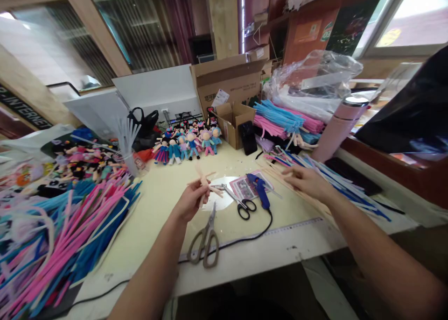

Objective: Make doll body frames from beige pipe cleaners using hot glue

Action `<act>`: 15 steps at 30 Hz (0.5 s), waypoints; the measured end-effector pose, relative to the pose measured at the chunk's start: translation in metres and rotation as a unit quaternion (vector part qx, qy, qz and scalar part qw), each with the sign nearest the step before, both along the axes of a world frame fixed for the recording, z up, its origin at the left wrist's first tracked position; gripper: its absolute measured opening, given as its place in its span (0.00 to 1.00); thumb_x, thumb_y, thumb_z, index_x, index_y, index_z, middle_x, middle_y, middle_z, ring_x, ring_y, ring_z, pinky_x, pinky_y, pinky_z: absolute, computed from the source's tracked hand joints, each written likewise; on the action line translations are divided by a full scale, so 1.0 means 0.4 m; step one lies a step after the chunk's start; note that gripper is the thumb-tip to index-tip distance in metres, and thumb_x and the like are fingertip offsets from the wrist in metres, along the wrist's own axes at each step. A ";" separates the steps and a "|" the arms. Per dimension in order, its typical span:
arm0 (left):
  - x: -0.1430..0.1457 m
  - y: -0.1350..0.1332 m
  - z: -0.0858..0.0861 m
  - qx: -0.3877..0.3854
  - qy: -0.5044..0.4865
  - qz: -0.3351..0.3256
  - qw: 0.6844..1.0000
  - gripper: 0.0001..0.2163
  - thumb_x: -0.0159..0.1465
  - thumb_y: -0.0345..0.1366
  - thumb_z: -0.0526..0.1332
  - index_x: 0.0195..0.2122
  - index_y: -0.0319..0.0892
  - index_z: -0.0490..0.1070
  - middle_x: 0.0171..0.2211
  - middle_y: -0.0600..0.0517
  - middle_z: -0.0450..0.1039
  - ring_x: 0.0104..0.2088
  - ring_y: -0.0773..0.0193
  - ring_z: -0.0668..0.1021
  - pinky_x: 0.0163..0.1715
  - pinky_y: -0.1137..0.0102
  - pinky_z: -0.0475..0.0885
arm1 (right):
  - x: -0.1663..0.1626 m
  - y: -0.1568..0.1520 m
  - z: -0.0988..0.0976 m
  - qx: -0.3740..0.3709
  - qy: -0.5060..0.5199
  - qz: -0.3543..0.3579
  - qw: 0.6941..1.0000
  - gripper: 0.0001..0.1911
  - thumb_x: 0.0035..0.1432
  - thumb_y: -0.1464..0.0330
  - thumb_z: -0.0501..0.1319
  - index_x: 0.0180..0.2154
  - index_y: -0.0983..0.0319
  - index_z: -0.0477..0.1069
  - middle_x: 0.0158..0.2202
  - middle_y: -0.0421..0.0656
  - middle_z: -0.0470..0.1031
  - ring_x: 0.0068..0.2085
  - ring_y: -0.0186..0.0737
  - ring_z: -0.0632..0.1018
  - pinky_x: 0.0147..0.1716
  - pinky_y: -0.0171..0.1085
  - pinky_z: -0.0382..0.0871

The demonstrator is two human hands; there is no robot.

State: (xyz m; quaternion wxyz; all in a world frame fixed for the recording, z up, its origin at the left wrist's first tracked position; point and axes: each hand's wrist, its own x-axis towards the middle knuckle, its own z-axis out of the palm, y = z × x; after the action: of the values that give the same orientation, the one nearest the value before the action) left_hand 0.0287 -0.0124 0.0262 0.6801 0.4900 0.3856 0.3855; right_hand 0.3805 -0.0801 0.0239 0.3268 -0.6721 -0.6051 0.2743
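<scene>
My left hand (192, 199) is closed on a small beige pipe-cleaner doll body (204, 180), its thin limbs sticking out past the fingers. My right hand (306, 182) is above a row of long beige pipe cleaners (317, 203) at the right, fingers reaching left and loosely apart; contact with them is unclear. Between the hands lie black-handled scissors (245, 207) and a blue glue gun (259, 189) on a pink printed card (241, 185). Larger grey-brown scissors (206, 240) rest near the front edge, below my left hand.
Bundles of coloured pipe cleaners (94, 212) heap at the left. Finished small dolls (191, 142) stand at the back, before cardboard boxes (231, 81). A pink thermos (341, 128) and more pipe cleaners (280, 117) are at the right. The glue gun's cord (245, 238) crosses the front.
</scene>
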 end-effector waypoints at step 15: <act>0.009 0.004 -0.067 -0.085 -0.011 0.035 0.996 0.11 0.55 0.38 0.64 0.37 0.41 0.70 0.20 0.58 0.64 0.17 0.75 0.65 0.19 0.77 0.60 | -0.124 0.527 -0.098 0.123 -0.082 -0.169 0.974 0.44 0.45 0.58 0.66 0.58 0.71 0.53 0.56 0.62 0.61 0.57 0.57 0.62 0.54 0.49 0.56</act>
State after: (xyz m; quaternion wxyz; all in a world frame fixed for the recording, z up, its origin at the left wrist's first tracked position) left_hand 0.0322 -0.0108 -0.0005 0.7097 0.4124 0.4264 0.3800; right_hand 0.3310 0.1308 -0.0155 0.3982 -0.7395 -0.5365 0.0825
